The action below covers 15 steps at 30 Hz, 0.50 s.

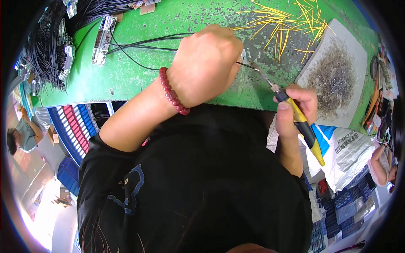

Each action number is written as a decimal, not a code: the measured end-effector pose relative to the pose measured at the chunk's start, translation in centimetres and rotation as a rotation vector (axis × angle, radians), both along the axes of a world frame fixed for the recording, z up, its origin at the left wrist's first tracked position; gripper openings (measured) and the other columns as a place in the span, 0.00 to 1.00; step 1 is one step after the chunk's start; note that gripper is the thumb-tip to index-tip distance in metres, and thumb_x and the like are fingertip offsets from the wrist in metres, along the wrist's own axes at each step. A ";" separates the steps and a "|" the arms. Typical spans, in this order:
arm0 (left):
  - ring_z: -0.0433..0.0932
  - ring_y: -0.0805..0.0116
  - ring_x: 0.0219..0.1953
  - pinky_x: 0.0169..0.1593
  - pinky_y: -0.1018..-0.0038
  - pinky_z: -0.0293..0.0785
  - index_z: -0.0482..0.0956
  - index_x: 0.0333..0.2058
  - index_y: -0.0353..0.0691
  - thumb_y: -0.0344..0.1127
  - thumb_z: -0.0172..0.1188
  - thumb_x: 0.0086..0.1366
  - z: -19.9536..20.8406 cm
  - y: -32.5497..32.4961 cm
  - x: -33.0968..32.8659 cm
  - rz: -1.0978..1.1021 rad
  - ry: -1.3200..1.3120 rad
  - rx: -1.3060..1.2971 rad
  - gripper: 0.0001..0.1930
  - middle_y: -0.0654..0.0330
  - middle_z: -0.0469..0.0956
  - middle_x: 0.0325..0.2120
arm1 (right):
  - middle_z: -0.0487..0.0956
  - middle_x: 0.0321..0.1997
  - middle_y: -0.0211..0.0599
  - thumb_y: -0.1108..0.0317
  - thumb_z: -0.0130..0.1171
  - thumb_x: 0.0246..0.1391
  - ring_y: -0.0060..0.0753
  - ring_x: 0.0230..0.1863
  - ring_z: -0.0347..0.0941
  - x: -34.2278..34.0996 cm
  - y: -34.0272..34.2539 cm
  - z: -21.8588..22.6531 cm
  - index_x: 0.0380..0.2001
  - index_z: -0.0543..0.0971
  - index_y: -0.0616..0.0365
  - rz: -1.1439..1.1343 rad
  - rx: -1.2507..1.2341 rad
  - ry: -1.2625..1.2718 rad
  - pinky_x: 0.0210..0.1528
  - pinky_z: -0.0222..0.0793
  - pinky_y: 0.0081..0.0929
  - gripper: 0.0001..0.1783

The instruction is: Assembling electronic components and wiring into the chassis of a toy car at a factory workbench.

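Observation:
My left hand (206, 63), with a red bead bracelet on its wrist, is closed around thin black cables (147, 45) over the green table. At their left end the cables join a flat silver metal part (102, 40). One black wire end (246, 65) sticks out to the right of the fist. In my right hand (300, 105) is a yellow and black soldering iron (311, 138), held like a pen and tilted. Its metal tip is close to that wire end; whether they touch I cannot tell. The fist hides the fingers and the middle of the cables.
Loose thin yellow strands (280, 31) are scattered at the back. A grey board (352, 55) covered in dark scraps (331, 78) lies on the right. Bundled black cables with metal parts (44, 52) fill the left back. A white sack (350, 154) hangs below the table's right edge.

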<state>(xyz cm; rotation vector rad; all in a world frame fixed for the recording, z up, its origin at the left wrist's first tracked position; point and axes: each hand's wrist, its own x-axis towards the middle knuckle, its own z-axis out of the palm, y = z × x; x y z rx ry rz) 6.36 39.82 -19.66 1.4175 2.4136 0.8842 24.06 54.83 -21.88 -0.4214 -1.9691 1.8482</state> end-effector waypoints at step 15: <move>0.74 0.52 0.33 0.36 0.62 0.73 0.74 0.22 0.37 0.26 0.60 0.49 0.2 0.0 -0.1 -0.017 -0.025 0.003 0.04 0.56 0.74 0.24 | 0.78 0.36 0.41 0.69 0.61 0.55 0.21 0.35 0.72 -0.1 -0.4 0.3 0.46 0.68 0.63 -0.092 -0.093 0.064 0.40 0.69 0.21 0.19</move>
